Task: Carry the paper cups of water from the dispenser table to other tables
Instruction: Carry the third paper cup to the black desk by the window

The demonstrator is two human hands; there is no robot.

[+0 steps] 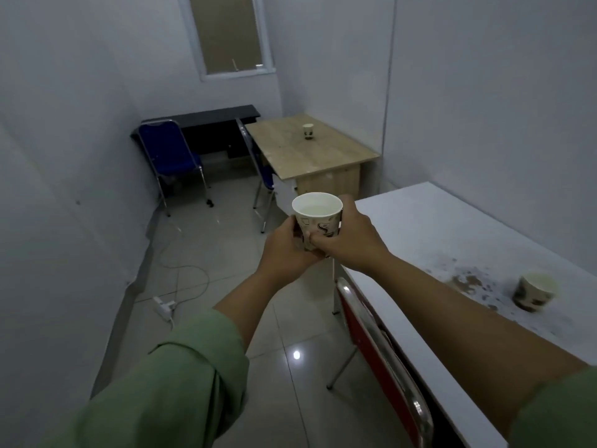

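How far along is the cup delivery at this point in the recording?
Done: one cup stands on the wooden table, another cup on the white table. In hand: a water-filled paper cup held by the left hand and right hand above the floor. Left: setting it down; the black desk shows no cup. The dispenser is out of view.

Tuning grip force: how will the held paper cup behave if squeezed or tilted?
Held cup is nearly full, so it probably slops with little tilt. Thin paper walls likely buckle under a squeeze. Both hands, left and right, wrap it, suggesting care.
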